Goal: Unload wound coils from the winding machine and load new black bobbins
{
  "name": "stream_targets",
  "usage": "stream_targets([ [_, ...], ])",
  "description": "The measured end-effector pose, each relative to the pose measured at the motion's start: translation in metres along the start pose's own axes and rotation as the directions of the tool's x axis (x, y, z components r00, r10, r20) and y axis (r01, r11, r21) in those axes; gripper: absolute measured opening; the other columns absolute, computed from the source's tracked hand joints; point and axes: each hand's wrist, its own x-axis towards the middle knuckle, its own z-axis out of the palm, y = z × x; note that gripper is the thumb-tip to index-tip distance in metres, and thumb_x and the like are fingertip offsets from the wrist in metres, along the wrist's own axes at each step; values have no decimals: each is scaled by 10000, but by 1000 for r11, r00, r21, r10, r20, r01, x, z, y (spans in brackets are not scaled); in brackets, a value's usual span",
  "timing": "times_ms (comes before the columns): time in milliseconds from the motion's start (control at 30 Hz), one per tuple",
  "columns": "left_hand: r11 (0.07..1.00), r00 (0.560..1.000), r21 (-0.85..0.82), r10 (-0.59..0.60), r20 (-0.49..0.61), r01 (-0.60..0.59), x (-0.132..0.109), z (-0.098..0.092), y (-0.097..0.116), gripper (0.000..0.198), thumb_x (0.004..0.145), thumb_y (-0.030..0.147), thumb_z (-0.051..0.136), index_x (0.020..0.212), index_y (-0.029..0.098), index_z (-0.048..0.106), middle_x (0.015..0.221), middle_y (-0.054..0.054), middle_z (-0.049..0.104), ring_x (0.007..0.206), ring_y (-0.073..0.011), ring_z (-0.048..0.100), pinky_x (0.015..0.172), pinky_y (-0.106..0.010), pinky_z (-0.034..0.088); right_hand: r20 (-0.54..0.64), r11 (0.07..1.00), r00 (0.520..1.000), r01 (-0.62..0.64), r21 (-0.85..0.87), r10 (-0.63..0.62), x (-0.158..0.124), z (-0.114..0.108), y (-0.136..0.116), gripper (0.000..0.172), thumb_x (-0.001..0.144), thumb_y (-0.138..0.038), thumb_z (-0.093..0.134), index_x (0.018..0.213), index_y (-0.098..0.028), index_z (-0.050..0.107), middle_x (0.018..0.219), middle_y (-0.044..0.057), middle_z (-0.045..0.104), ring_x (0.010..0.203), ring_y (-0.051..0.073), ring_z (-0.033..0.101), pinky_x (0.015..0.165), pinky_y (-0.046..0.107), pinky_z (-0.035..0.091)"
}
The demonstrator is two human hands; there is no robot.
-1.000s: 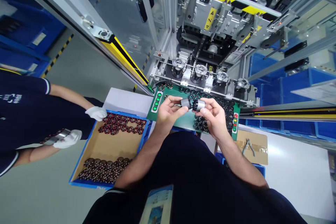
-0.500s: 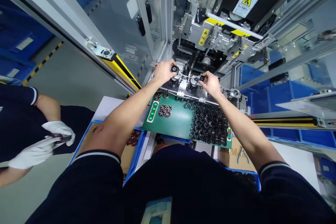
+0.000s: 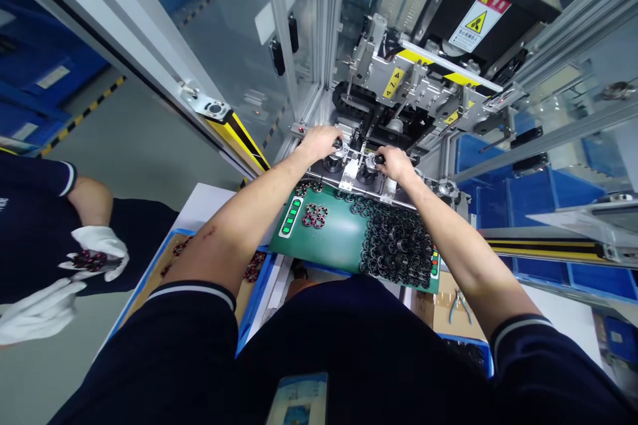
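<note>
Both my arms reach forward into a machine. My left hand [image 3: 319, 142] rests on a small dark round part seated on the left fixture [image 3: 332, 163]. Fingers of my right hand [image 3: 395, 163] pinch another dark part on the middle fixture [image 3: 367, 171]. Below my hands lies a green tray [image 3: 336, 239], with a heap of black ring parts [image 3: 396, 242] on its right and a few reddish wound rings [image 3: 314, 214] at its left.
A third fixture [image 3: 446, 189] stands empty to the right. A blue crate [image 3: 254, 305] with cardboard lining sits lower left. A co-worker's white-gloved hands [image 3: 94, 249] hold reddish rings at far left. Pliers [image 3: 458, 305] lie on cardboard at right. Yellow light curtains flank the opening.
A second ago both hands held metal cylinders together over the green tray; since then they reached out to the fixtures, and in the last half second pressed down slightly on the parts.
</note>
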Motion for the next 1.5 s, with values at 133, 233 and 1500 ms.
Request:
stream_targets([
  [133,998,998,51,39,45,-41,4,-2,4,577,1132,35,743,1702,103,803,1697,-193,763,1615,-423,721,1408,-544,541,34,999,999,30,-26,-29,3,-8,-2,552,1171,-175,823,1720,-121,788,1646,207,765,1548,421,748,1299,484,579],
  [233,995,997,82,53,59,-58,6,-2,4,596,1137,28,700,1720,109,791,1700,-191,761,1626,-424,711,1411,-542,533,62,1000,998,25,-8,-25,4,-13,-4,564,1179,-153,812,1739,-101,776,1663,214,764,1591,428,733,1334,491,568],
  [1500,973,943,-210,-158,-294,98,-116,80,43,601,1263,286,660,1810,37,654,1886,-235,587,1765,-415,548,1458,-541,463,-167,941,986,52,335,5,-112,64,-69,595,1250,-297,597,1773,-29,695,1782,285,667,1586,424,693,1332,549,597],
])
